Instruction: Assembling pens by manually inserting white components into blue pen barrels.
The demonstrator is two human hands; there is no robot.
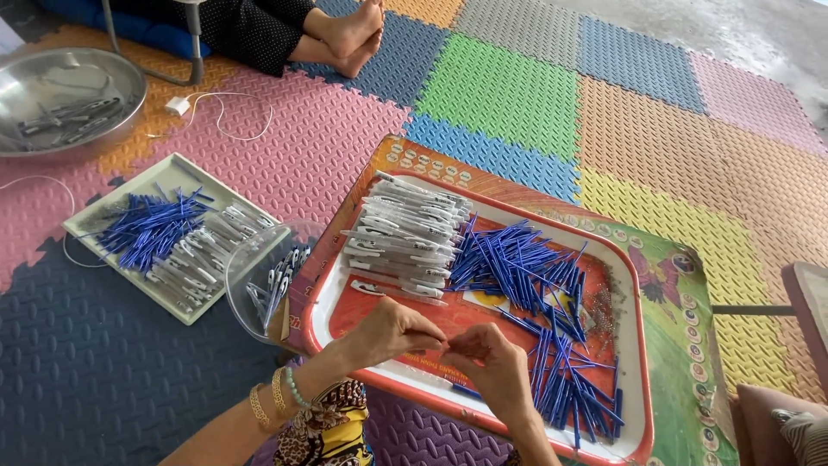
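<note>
Small part: held between the fingertips of both hands, over the near edge of the red tray (pixel 341 315); too small to tell what it was.
L hand (pixel 392 332): fingers pinched nearly closed on the small part, tips meeting the R hand's.
R hand (pixel 492 362): fingers curled & pinched on the same part, just above the tray's front rim.
Tray contents: stack of white pen barrels (pixel 405 233) at the far-left side; heap of blue refills (pixel 517 263) in the middle & down the right side.
Under tray: low tabletop (pixel 681 345) w/ colourful printed surface.
Clear bowl (pixel 254 272): touching the tray's left edge, a few pens inside.
White tray (pixel 112 203): further left on the floor, blue refills & white barrels in it.
Metal basin (pixel 69 91): top-left, a few pens inside.
Floor: foam mats (pixel 500 91) in many colours.
Other person: bare feet (pixel 354 34) at the top, well apart.
</note>
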